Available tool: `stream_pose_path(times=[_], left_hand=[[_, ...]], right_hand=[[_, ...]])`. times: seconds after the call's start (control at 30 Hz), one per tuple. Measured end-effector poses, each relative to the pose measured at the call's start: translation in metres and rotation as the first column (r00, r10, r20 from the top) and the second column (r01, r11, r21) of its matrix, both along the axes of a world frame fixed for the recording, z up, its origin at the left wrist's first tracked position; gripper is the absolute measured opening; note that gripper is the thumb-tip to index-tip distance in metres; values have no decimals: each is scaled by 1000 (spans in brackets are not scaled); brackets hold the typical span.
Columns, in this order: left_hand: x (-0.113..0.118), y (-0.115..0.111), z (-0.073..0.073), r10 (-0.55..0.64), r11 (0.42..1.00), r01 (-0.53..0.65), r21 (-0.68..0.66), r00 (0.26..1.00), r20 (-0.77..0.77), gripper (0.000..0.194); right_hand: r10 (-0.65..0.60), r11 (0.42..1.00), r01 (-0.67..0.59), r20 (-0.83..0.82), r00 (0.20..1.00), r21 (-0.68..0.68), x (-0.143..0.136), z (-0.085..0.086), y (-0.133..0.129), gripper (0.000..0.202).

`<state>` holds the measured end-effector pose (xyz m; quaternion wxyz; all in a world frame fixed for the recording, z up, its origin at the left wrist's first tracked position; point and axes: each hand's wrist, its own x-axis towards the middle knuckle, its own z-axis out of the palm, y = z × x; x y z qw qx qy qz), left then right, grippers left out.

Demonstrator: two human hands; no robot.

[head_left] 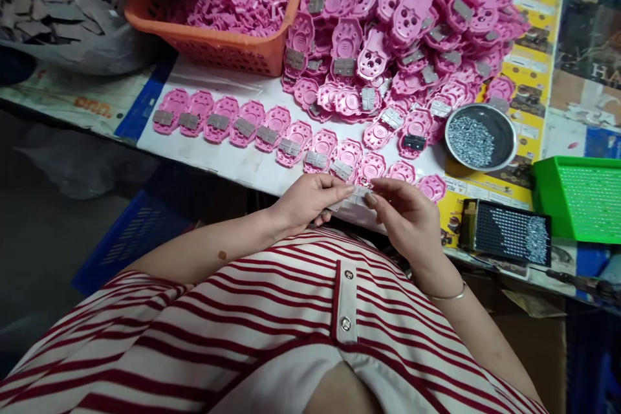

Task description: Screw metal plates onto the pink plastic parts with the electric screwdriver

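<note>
My left hand (317,197) is closed on small grey plates at the table's front edge. Fingers of my right hand (407,210) pinch the other end of a grey plate (359,194), so it spans both hands. Just beyond them runs a slanting row of pink plastic casings (275,123); those on the left and middle carry grey plates. At the row's right end, the casings (431,187) show no grey plate. A large heap of pink casings (407,6), many with grey plates, lies behind the row.
An orange basket (218,45) of small pink parts stands at the back left, beside a bag of grey pieces (58,6). To the right are a metal bowl (480,136) of screws, a black tray (507,233) and a green tray (582,200).
</note>
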<state>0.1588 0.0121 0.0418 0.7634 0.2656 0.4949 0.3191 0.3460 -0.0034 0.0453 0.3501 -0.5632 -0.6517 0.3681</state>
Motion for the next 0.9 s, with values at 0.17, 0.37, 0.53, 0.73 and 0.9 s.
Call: stream_pose_path(times=[0.17,0.37,0.53,0.73,0.9], left_hand=[[1,0,0,45,999,-44,-26,998,38,11],[-6,6,3,141,989,-133,-72,983,121,15],[-7,6,3,135,989,-125,-76,980,146,15],[-3,8,5,198,978,-182,-103,963,183,25],[2,7,4,169,982,-142,-125,955,243,40]], right_hand=[[-176,975,167,-44,983,-147,9,-3,14,29],[-213,958,227,96,972,-177,16,-7,29,18],[-182,977,203,225,957,-72,15,-14,33,12],[-116,984,77,249,962,159,7,1,21,15],[164,873,-370,523,836,318,-14,19,5,39]])
